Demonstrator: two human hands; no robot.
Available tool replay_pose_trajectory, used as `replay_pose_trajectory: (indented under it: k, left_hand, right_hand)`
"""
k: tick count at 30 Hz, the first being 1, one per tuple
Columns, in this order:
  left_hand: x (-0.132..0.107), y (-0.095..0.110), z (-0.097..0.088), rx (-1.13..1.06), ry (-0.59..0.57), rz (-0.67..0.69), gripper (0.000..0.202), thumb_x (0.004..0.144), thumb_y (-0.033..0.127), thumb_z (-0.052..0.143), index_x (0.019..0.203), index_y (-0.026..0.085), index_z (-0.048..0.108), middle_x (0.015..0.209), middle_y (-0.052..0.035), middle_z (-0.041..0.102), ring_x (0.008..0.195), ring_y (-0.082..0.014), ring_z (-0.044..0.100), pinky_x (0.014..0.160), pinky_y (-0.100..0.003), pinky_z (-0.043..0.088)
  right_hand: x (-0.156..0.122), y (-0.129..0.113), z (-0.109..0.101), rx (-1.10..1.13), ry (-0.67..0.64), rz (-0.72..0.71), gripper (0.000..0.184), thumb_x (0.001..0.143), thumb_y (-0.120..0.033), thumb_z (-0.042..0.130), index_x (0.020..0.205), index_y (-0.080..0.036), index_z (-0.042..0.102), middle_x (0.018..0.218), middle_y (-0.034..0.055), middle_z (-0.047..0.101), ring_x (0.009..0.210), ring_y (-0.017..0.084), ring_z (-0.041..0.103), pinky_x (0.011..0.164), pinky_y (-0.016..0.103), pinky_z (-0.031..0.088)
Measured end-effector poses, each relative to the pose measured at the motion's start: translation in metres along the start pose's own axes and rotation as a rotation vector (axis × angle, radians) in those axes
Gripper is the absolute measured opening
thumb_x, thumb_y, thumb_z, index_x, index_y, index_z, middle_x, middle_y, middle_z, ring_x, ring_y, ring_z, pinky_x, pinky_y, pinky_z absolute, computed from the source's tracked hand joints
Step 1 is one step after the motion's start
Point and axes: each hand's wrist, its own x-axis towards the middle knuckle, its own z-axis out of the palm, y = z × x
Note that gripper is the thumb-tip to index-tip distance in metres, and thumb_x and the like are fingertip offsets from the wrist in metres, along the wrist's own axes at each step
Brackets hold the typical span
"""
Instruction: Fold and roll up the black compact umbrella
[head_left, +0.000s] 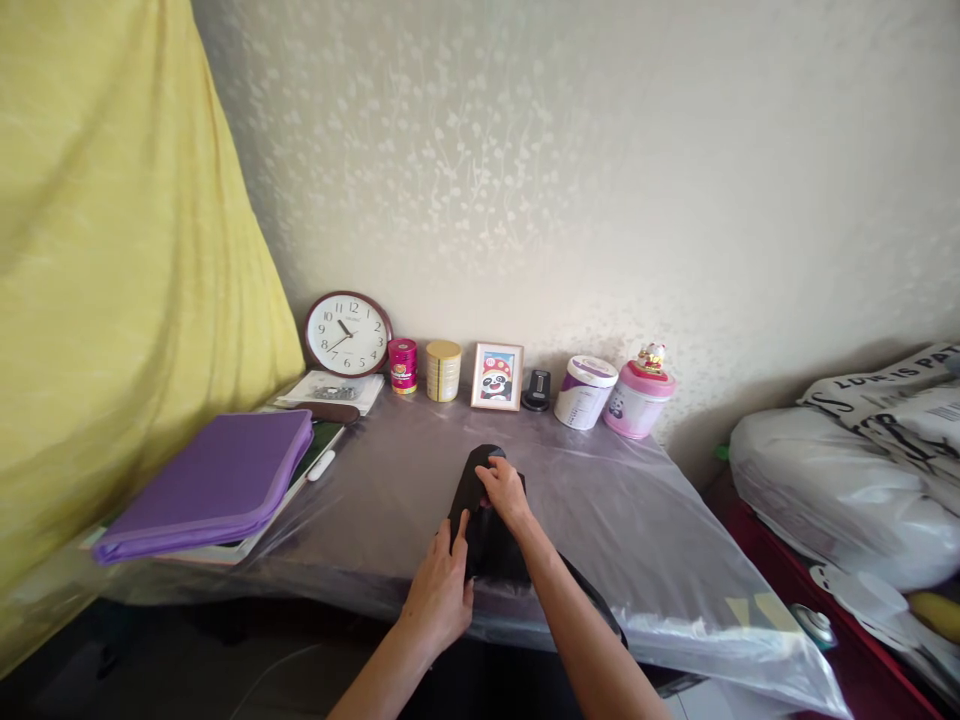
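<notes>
A black item point(470, 487), soft and bag-like, lies near the front edge of the table; its exact kind is hard to make out. My left hand point(442, 585) grips its lower left side, the fingers pointing up along it. Higher up, my right hand point(504, 490) has its fingers curled and pinched on the item's upper part. A dark strap or edge point(596, 595) runs from beneath my right forearm down over the table's front edge. The hands and forearm hide much of the black item's right and lower parts.
The table point(630, 510) wears a clear plastic cover. A purple folder point(210, 475) lies left on papers, beside a white marker point(321, 466). Along the wall stand a clock point(349, 335), tins, a picture frame point(497, 377) and tubs. Stuffed plastic bags point(832, 490) sit at right.
</notes>
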Motion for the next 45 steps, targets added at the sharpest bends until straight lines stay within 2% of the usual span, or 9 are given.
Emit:
replay_pose_trajectory:
  k: [3, 6, 13, 18, 25, 29, 34, 41, 45]
  left_hand:
    - [0.001, -0.002, 0.000, -0.003, 0.015, 0.012, 0.078, 0.071, 0.007, 0.045, 0.141, 0.013, 0.012, 0.145, -0.0157, 0.022, 0.133, -0.0233, 0.027, 0.106, -0.033, 0.027]
    - [0.003, -0.005, 0.001, -0.026, 0.024, 0.007, 0.079, 0.071, 0.005, 0.043, 0.142, 0.013, 0.010, 0.146, -0.0148, 0.023, 0.134, -0.0229, 0.025, 0.105, -0.033, 0.028]
    - [-0.002, -0.003, -0.002, -0.137, 0.128, 0.044, 0.095, 0.069, 0.001, 0.043, 0.138, 0.021, -0.020, 0.147, -0.0144, 0.020, 0.131, -0.0219, 0.032, 0.100, -0.033, 0.036]
    - [-0.005, -0.002, -0.004, -0.087, 0.115, 0.031, 0.091, 0.073, 0.002, 0.043, 0.140, 0.026, -0.014, 0.138, -0.0138, 0.033, 0.119, -0.0224, 0.046, 0.092, -0.033, 0.041]
    - [-0.004, -0.003, 0.002, 0.022, 0.074, -0.001, 0.071, 0.078, 0.007, 0.040, 0.141, 0.013, 0.008, 0.121, -0.0145, 0.046, 0.109, -0.0230, 0.051, 0.093, -0.035, 0.041]
    - [-0.002, -0.007, 0.009, 0.011, 0.106, -0.001, 0.070, 0.077, 0.006, 0.039, 0.140, 0.010, 0.008, 0.130, -0.0172, 0.041, 0.119, -0.0249, 0.045, 0.096, -0.036, 0.040]
    - [-0.003, -0.009, 0.013, 0.037, 0.115, 0.024, 0.066, 0.077, 0.006, 0.034, 0.139, 0.007, 0.011, 0.134, -0.0188, 0.039, 0.126, -0.0257, 0.038, 0.100, -0.038, 0.037]
    - [-0.004, -0.002, 0.006, 0.102, 0.054, -0.028, 0.066, 0.078, 0.005, 0.032, 0.140, 0.004, 0.009, 0.136, -0.0182, 0.038, 0.127, -0.0232, 0.037, 0.102, -0.033, 0.034]
    - [-0.003, 0.001, 0.003, 0.110, 0.009, -0.036, 0.066, 0.078, 0.005, 0.031, 0.140, 0.001, 0.008, 0.138, -0.0201, 0.036, 0.129, -0.0240, 0.034, 0.103, -0.033, 0.032]
  right_hand:
    - [0.001, -0.003, 0.007, -0.096, -0.006, -0.014, 0.033, 0.085, -0.026, 0.046, 0.115, -0.012, 0.050, 0.071, 0.0012, 0.066, 0.044, 0.010, 0.057, 0.043, 0.020, 0.045]
    - [-0.002, -0.009, 0.010, -0.227, 0.006, -0.046, 0.031, 0.084, -0.022, 0.048, 0.112, -0.011, 0.052, 0.077, 0.0062, 0.069, 0.067, 0.016, 0.065, 0.058, 0.023, 0.046]
    - [-0.011, -0.023, 0.014, -0.423, -0.034, -0.103, 0.029, 0.086, -0.023, 0.045, 0.112, -0.012, 0.054, 0.091, 0.0117, 0.069, 0.092, 0.021, 0.063, 0.074, 0.027, 0.041]
    - [-0.014, -0.020, 0.015, -0.431, -0.078, -0.133, 0.025, 0.087, -0.024, 0.044, 0.106, -0.017, 0.057, 0.085, 0.0060, 0.071, 0.085, 0.017, 0.064, 0.071, 0.024, 0.041]
    - [-0.021, -0.018, 0.013, -0.361, -0.111, -0.212, 0.027, 0.087, -0.022, 0.042, 0.110, -0.018, 0.055, 0.074, 0.0002, 0.071, 0.082, 0.014, 0.064, 0.072, 0.022, 0.042]
    - [-0.044, -0.014, 0.008, -0.267, -0.071, -0.410, 0.025, 0.089, -0.022, 0.042, 0.105, -0.021, 0.060, 0.083, 0.0004, 0.070, 0.081, 0.013, 0.063, 0.076, 0.022, 0.044]
    - [-0.061, 0.006, 0.004, -0.280, 0.056, -0.658, 0.027, 0.091, -0.025, 0.040, 0.101, -0.022, 0.065, 0.107, 0.0041, 0.066, 0.110, 0.016, 0.053, 0.098, 0.032, 0.037]
    - [-0.012, 0.027, 0.005, -0.402, 0.086, -0.592, 0.030, 0.092, -0.026, 0.038, 0.111, -0.024, 0.061, 0.123, 0.0035, 0.059, 0.126, 0.016, 0.040, 0.107, 0.041, 0.023]
    - [0.021, 0.030, 0.001, -0.396, 0.105, -0.486, 0.032, 0.091, -0.025, 0.037, 0.115, -0.022, 0.059, 0.127, 0.0044, 0.056, 0.128, 0.015, 0.037, 0.107, 0.038, 0.024]
